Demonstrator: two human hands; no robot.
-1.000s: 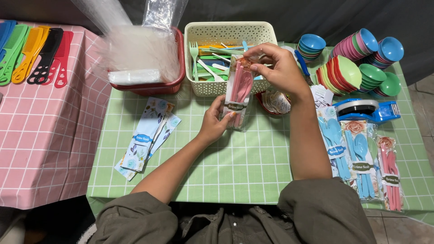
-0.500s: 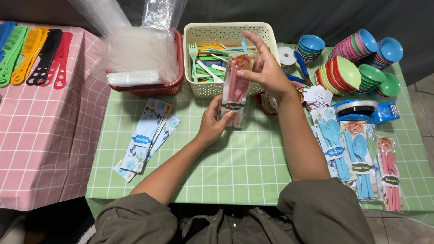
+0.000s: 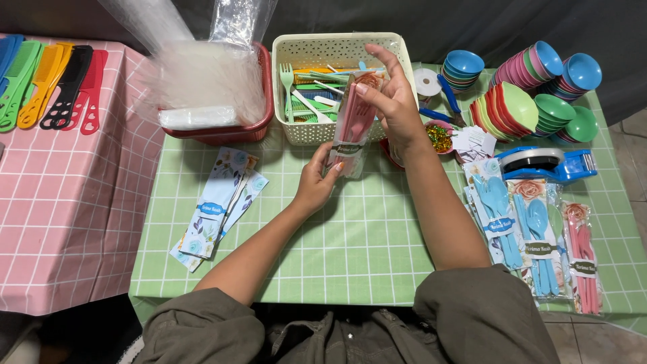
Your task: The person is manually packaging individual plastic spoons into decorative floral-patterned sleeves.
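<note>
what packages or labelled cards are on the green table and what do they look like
Pink cutlery packet: clear sleeve, dark label band, held upright by left hand and right hand before the cream basket.
Finished packets: right side, flat; blue and pink cutlery, floral cards.
Floral cards: left, long, white-blue stack.

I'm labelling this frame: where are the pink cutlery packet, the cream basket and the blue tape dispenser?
pink cutlery packet [image 3: 350, 131], head view, middle of the clear sleeve.
cream basket [image 3: 323, 48], head view, far rim.
blue tape dispenser [image 3: 549, 165], head view, top of its body.
</note>
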